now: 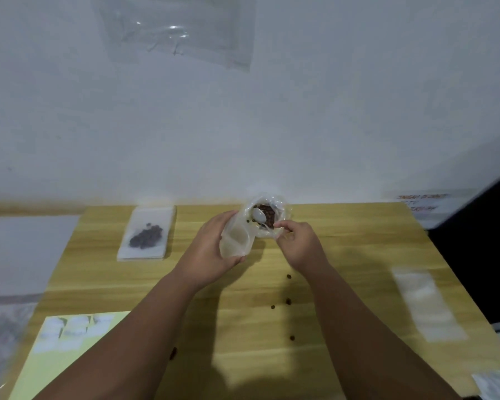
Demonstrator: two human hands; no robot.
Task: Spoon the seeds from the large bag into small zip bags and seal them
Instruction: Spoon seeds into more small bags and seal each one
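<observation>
Pinching the spoon [259, 217] inside the large bag [283, 213], the right hand [299, 246] is hovering beside the left hand's [211, 249] gripped small zip bag [236, 241].

Two bare forearms [145, 327] (uncovered down to the lower edge), bare left hand [214, 249], bare right hand [299, 246]

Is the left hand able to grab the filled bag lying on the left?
Probably not yet: the left hand grips a small bag. The table between it and the filled bag looks bare, so once free, likely yes.

Left hand [212, 250] curled in a grip, right hand [298, 244] seemingly pinching
</observation>
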